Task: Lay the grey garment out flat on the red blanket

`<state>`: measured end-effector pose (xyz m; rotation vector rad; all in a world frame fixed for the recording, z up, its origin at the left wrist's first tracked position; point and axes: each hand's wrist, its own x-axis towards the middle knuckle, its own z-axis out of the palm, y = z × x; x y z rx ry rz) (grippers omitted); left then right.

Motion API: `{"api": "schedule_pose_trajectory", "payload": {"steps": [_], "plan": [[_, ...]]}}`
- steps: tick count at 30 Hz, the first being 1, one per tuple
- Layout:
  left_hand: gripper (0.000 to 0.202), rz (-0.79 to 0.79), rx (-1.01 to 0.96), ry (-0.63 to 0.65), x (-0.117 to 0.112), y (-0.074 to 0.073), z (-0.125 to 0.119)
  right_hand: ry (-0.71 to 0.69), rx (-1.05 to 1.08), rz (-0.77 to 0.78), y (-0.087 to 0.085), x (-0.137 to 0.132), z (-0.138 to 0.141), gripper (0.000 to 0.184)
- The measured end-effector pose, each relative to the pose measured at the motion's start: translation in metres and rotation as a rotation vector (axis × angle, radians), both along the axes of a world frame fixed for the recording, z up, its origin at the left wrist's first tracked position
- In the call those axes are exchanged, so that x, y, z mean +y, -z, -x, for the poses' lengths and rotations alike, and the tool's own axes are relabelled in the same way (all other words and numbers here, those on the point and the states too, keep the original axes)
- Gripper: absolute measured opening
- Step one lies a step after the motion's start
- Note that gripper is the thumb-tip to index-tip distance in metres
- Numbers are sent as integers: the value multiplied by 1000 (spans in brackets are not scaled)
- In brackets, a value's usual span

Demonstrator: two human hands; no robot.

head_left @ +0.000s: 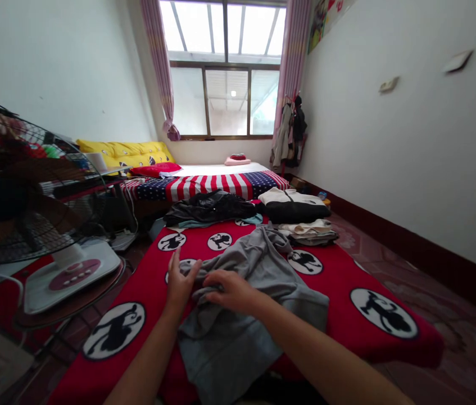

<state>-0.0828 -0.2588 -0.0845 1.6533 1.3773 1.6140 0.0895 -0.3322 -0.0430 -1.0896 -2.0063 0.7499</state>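
The grey garment (246,298) lay in the lower centre of the frame on the red blanket (347,281) printed with black monkey figures in white ovals. Its long axis ran from the bottom edge of the frame up and slightly right, the narrower bunched end pointing toward the upper middle and the broad end lying nearest the camera, overhanging the blanket's near edge.

The left hand (180,281) rested at the garment's left edge, fingers extended and slightly spread, tips on or just at the cloth; whether it pinched any fabric could not be told. The right hand (231,289) lay palm down on a ridge of folded cloth, fingers curled and pressed together over the fold, seemingly gripping it.

Risks, as judged: the cloth was rumpled along its upper part, so any fold made there would likely set unevenly. The overhanging near end could drag the piece off the blanket if the hold loosened. The dark heap of clothes (210,208) and the folded stack (300,216) lay in the upper middle, apart from the garment. The standing fan (31,185) at the left stood near.
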Motion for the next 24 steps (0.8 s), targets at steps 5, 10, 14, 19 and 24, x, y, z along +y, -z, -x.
{"api": "schedule_pose_trajectory", "payload": {"steps": [5,10,14,19,24], "plan": [[56,-94,398,-25,23,-11,-17,30,-275,-77,20,-80,-16,65],[66,72,794,161,37,-13,-78,84,-470,-28,70,-111,-20,89],[86,184,836,251,47,-5,-100,156,-529,-10,83,-109,-18,75],[49,248,873,267,47,-3,-78,73,-583,-37,65,-106,-25,54],[30,336,898,-21,56,-35,5,-95,-576,-73,28,-85,-68,37]]}}
